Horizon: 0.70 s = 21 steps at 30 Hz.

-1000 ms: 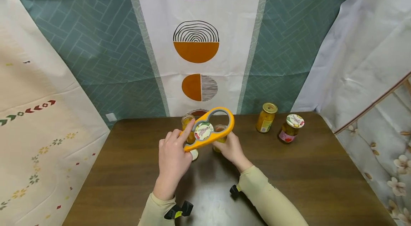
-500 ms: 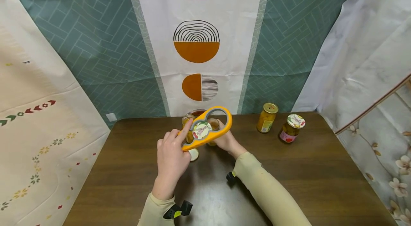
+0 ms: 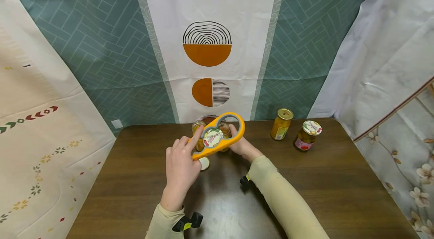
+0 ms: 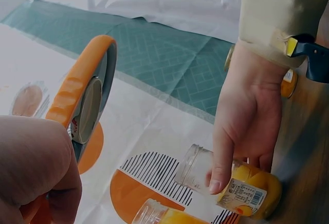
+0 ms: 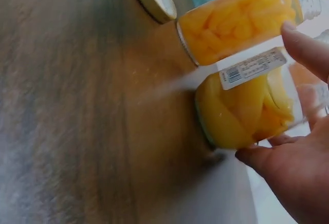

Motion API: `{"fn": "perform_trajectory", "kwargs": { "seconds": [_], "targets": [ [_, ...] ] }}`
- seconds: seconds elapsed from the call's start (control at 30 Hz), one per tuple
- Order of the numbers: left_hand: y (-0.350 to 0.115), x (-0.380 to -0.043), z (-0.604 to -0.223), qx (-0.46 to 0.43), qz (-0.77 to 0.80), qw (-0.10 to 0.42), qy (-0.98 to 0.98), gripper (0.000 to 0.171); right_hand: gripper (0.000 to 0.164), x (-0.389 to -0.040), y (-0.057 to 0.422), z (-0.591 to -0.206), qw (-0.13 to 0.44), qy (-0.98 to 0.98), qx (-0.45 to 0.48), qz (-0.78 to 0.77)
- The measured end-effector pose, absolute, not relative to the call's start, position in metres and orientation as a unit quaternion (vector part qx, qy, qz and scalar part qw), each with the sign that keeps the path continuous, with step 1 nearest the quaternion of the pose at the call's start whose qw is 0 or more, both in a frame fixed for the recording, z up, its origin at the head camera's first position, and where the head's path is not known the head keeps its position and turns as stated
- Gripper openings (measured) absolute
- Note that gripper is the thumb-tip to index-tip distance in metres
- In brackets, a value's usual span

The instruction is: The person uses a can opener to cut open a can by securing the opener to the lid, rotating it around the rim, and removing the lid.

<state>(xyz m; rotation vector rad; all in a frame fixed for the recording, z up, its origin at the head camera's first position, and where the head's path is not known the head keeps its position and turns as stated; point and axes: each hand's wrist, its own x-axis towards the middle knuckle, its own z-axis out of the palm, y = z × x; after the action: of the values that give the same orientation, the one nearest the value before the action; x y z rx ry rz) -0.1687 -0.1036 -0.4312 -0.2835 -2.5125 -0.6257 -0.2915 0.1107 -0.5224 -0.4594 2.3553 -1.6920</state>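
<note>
My left hand (image 3: 181, 163) grips an orange-and-grey jar opener (image 3: 213, 150) by its near end, raised above the table. A white patterned lid (image 3: 213, 138) sits inside one ring of the opener. My right hand (image 3: 242, 144) is around an open glass jar of yellow fruit pieces (image 5: 239, 111), its thumb on one side and fingers on the other. Right beside that jar stands another lidless jar, with orange fruit pieces (image 5: 236, 23). In the head view the opener partly covers both jars. A loose lid (image 3: 204, 163) lies on the table in front of them.
Two lidded jars stand at the back right: a yellow one with a gold lid (image 3: 282, 124) and a darker one with a patterned lid (image 3: 307, 135). The brown table (image 3: 305, 193) meets a patterned cloth backdrop (image 3: 237, 99) at its far edge.
My right hand has moved left with its jar, bringing it close beside the other open jar, and has then held nearly still. The left hand and opener have shifted slightly left.
</note>
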Motion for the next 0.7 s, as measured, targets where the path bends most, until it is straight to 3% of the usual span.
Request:
{"fn": "perform_trajectory", "kwargs": {
  "seconds": [0.13, 0.37, 0.57, 0.63, 0.7],
  "targets": [
    [-0.102, -0.169, -0.431, -0.107, -0.23, 0.264, -0.931, 0.106, 0.047, -0.291, 0.115, -0.521, 0.115, 0.798, -0.152, -0.572],
    [-0.1, -0.168, -0.431, -0.11, -0.228, 0.26, -0.932, 0.105, 0.064, -0.289, 0.12, -0.521, 0.141, 0.791, -0.155, -0.575],
    [-0.099, -0.168, -0.433, -0.111, -0.229, 0.26, -0.931, 0.105, 0.099, -0.276, 0.127, -0.53, 0.085, 0.79, -0.146, -0.59],
    [-0.098, -0.168, -0.434, -0.111, -0.23, 0.259, -0.932, 0.104, 0.097, -0.267, 0.129, -0.531, 0.06, 0.78, -0.104, -0.615],
    [-0.097, -0.169, -0.434, -0.113, -0.229, 0.258, -0.932, 0.104, 0.085, -0.257, 0.129, -0.528, 0.02, 0.756, -0.044, -0.653]
  ]
}}
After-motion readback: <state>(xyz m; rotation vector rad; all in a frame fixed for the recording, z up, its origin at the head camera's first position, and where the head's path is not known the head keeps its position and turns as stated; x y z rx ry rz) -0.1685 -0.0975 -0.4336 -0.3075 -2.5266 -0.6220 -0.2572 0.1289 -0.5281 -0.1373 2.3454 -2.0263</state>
